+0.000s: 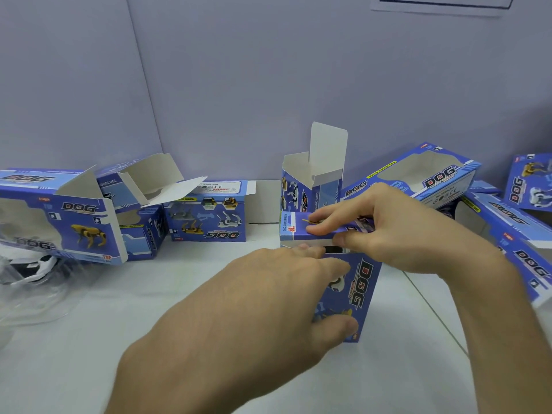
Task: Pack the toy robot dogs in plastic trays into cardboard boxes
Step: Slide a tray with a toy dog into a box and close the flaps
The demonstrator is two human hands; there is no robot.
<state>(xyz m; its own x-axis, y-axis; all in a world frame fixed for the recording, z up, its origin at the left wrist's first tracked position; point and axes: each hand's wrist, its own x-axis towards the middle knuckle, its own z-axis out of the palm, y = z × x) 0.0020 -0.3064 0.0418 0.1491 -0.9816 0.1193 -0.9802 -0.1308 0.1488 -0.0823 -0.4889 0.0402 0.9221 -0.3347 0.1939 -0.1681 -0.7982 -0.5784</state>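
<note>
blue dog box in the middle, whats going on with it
A person is closing an upright blue DOG box on the white table. The left hand grips its side while the right hand pinches the top flap; a dark gap shows it is not yet tucked. An open box stands behind, and a toy robot dog in a clear tray lies far left.

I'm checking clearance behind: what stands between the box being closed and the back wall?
In the head view, one upright open box, top flap raised, stands between the held box and the wall.
</note>
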